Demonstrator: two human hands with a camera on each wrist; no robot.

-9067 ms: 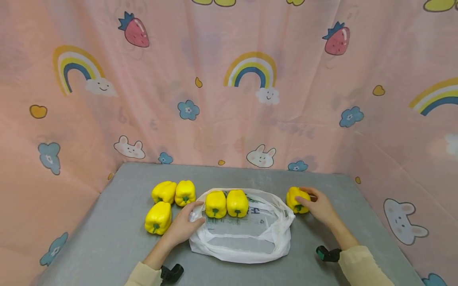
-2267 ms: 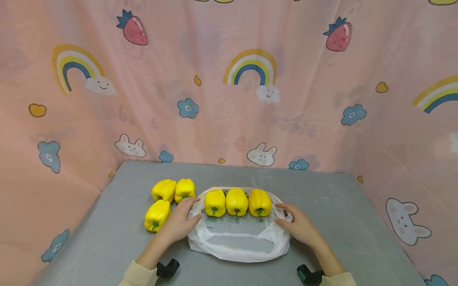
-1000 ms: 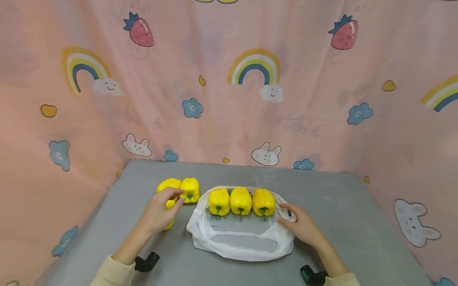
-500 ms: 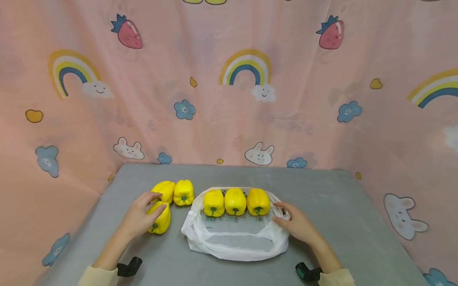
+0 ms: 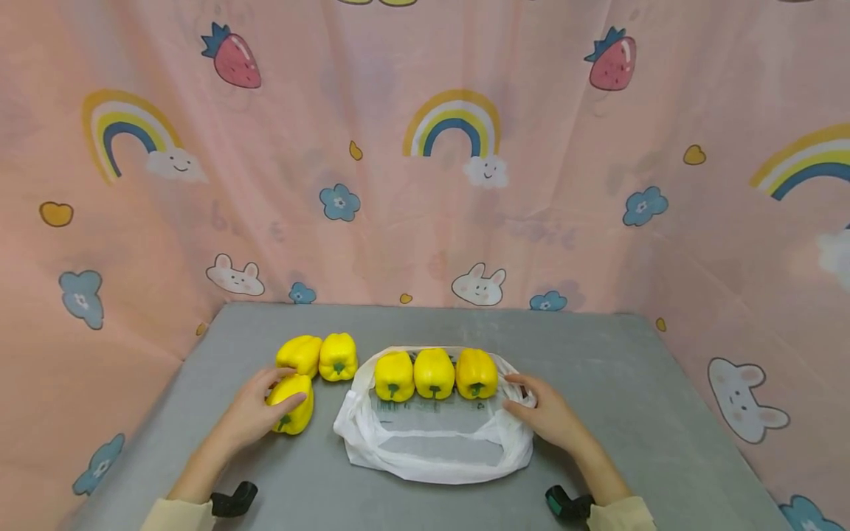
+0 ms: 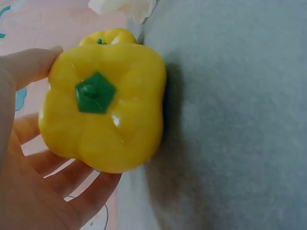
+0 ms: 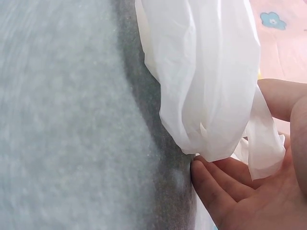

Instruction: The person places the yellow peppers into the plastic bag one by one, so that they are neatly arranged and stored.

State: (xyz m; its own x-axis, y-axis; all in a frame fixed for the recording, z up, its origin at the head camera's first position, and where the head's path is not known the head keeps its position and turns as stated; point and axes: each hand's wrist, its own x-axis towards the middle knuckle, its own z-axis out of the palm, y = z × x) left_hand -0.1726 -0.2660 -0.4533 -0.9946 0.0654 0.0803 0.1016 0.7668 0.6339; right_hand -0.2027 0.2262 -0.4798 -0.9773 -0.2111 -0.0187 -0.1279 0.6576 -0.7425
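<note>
My left hand [image 5: 247, 411] has its thumb and fingers around a yellow bell pepper [image 5: 299, 407] on the table's left side. Up close in the left wrist view, that pepper [image 6: 129, 96] shows its green stem, with the thumb at one side and the fingers behind. Two more yellow peppers [image 5: 338, 357] lie just beyond it. A white plastic bag [image 5: 451, 469] lies spread open at the centre, with three yellow peppers [image 5: 434, 374] in a row at its far side. My right hand [image 5: 550, 414] holds the bag's right rim between thumb and fingers; bunched plastic [image 7: 216, 72] partly hides them.
Everything lies on a grey table [image 5: 637, 398]. A pink patterned curtain [image 5: 398, 236] hangs behind it and along both sides. A black wrist device [image 5: 234, 500] sits at each sleeve.
Since 9.1 s ago, the right hand's pepper has joined the two in the bag, and that hand is on the rim. My left hand has left the bag and moved left to a pepper.
</note>
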